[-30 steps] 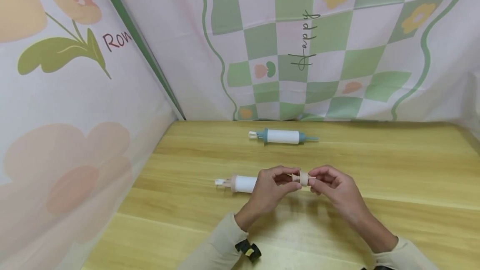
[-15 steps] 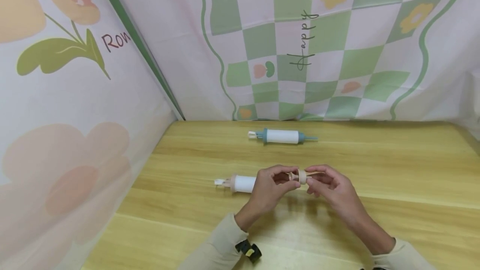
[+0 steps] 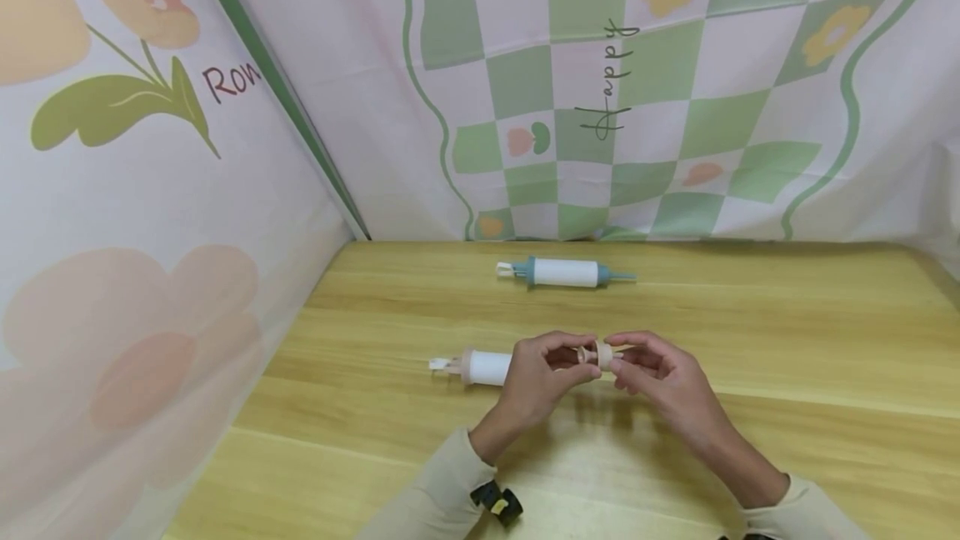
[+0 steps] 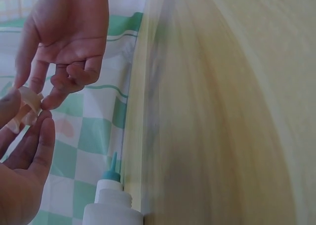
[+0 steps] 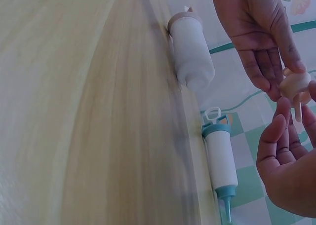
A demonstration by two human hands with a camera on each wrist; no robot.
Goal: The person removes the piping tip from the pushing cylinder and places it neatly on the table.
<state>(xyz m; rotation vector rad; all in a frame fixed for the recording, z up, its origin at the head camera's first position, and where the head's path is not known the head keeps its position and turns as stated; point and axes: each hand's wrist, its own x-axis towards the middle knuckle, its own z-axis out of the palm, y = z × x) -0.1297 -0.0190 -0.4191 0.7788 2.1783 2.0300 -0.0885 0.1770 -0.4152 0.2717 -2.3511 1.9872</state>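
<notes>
A small beige nozzle cap [image 3: 604, 356], with a ring-like band and a thin spout [image 5: 298, 111], is up between both hands. My left hand [image 3: 542, 377] pinches its left side between thumb and fingers. From the other side, my right hand [image 3: 667, 377] holds it with thumb and fingertips, partly covering the spout in the head view. Just behind the left wrist lies a white cylinder [image 3: 490, 368] with a beige collar [image 3: 467, 367] and a white pull handle. Its bare stepped neck [image 5: 197, 81] shows in the right wrist view.
Farther back on the wooden table [image 3: 787, 315] lies a similar white syringe-like dispenser [image 3: 566, 273] with teal ends and a teal nozzle [image 3: 621, 277]. Patterned cloth [image 3: 517, 82] hangs along the table's back edge and left side. A black wrist strap [image 3: 497, 500] sits at the left sleeve.
The nozzle cap has tilted, so its flared left end now faces more toward the head camera. My right hand has shifted slightly left and its grip has changed a little.
</notes>
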